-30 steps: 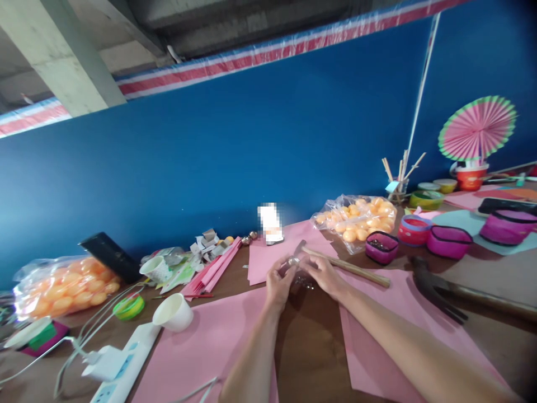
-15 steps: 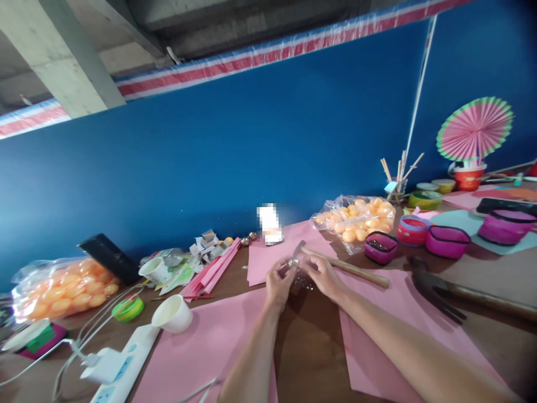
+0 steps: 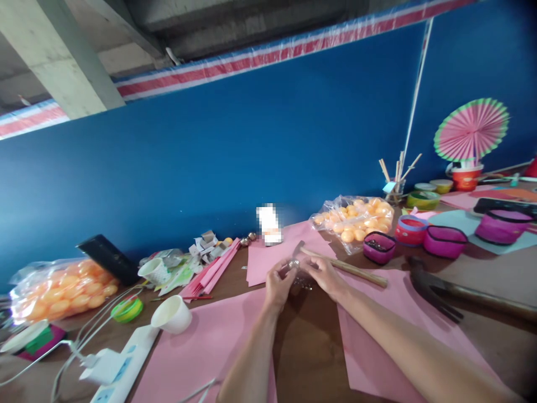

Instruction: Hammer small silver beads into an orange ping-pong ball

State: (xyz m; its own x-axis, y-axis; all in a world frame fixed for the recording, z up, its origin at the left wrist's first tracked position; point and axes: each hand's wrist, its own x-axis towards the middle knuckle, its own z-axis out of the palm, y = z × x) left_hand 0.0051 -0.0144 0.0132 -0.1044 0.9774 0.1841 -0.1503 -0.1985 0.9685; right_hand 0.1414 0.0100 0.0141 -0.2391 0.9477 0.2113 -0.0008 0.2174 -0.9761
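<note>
My left hand (image 3: pixel 277 284) and my right hand (image 3: pixel 324 274) meet over the brown table (image 3: pixel 310 347), fingertips pinched together around a small shiny silvery object (image 3: pixel 293 263) held between them. A little clump of metal bits (image 3: pixel 302 281) lies just under the hands. A small hammer with a wooden handle (image 3: pixel 348 267) rests right behind my right hand on pink paper (image 3: pixel 268 254). Both forearms reach in from the bottom edge.
Pink paper sheets (image 3: pixel 201 358) lie left and right. A large claw hammer (image 3: pixel 436 291), magenta containers (image 3: pixel 444 240), bags of orange balls (image 3: pixel 354 218) (image 3: pixel 59 291), white cups (image 3: pixel 172 313), a power strip (image 3: pixel 117 369) and a paper fan (image 3: pixel 472 131) crowd the table before a blue wall.
The hands stay together on the small object with only slight finger movement. The view has drifted a little, so things on the right shift leftward.
</note>
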